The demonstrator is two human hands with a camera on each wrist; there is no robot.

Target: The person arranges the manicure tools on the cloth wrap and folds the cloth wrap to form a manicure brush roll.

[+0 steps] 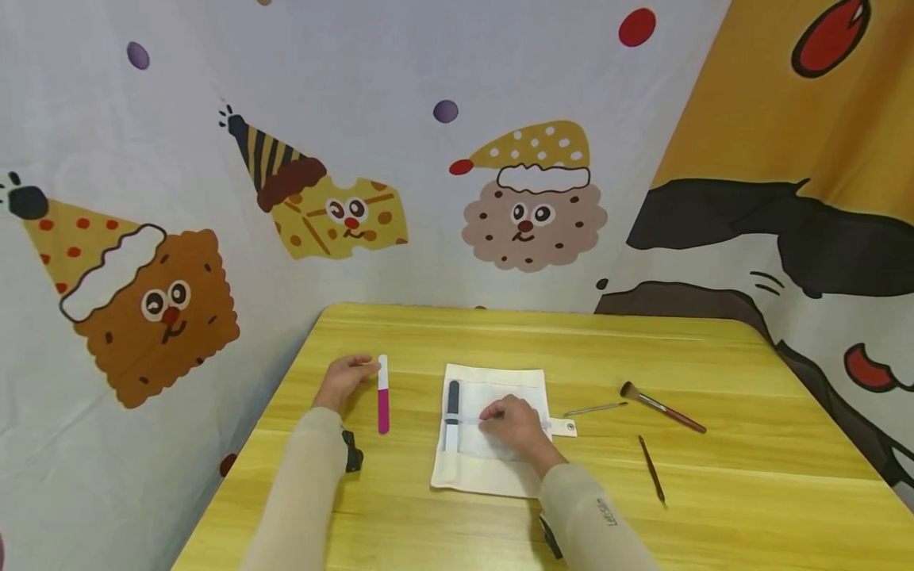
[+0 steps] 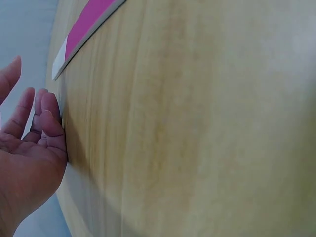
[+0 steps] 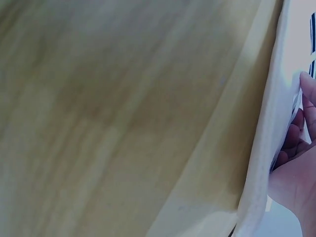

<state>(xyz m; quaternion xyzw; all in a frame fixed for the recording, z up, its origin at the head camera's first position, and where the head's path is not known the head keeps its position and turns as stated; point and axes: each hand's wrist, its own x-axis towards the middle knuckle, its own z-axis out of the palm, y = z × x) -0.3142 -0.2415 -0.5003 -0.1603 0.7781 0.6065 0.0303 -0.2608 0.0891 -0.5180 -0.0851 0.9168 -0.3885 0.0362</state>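
The left hand is relaxed, its grip released, just beside the pink-and-white file on the desk. The right hand is at the pouch's strap; I cannot tell if it pinches. The strap crosses the dark file, likely securing it.

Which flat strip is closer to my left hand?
The pink-and-white strip, lying on the table; the dark-and-white strip lies farther off, in the open pouch.

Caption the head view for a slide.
Left hand beside a magenta and white file, right hand over an open white case on a table.
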